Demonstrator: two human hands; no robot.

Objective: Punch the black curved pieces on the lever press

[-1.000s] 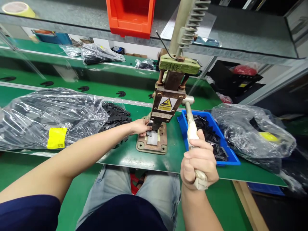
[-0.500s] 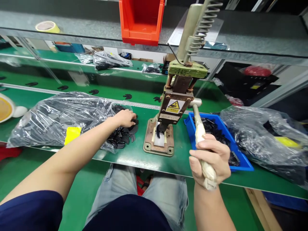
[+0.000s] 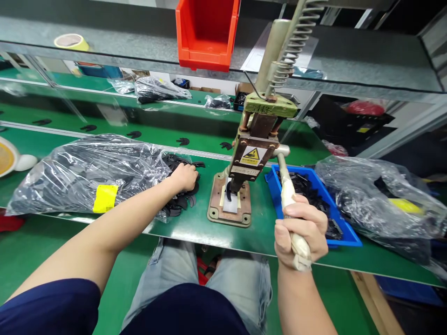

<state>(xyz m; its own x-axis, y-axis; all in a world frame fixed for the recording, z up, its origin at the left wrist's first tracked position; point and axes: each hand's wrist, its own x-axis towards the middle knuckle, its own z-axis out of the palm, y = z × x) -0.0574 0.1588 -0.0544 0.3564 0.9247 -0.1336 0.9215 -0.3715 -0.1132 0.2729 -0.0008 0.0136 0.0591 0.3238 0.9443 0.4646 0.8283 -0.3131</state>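
My left hand (image 3: 186, 177) is on the pile of black curved parts (image 3: 178, 203) at the mouth of a clear plastic bag (image 3: 84, 172). Its fingers are curled down, and a black piece sticks out beyond them; the fingertips are hidden. My right hand (image 3: 303, 229) is wrapped round the taped lever handle (image 3: 288, 190) of a hand press (image 3: 255, 149). One dark curved part (image 3: 228, 190) sits on the pale plate (image 3: 230, 203) under the press head.
Right of the press, a blue tray (image 3: 344, 228) holds black parts, beside another plastic bag (image 3: 377, 204). A belt (image 3: 153, 137) behind carries spaced black parts. An orange bin (image 3: 206, 58) and a tape roll (image 3: 71, 42) are on the shelf above.
My left hand has shifted slightly within the pile, and a black piece now sticks out past its fingers. My right hand remains on the handle. The view has shifted slightly.
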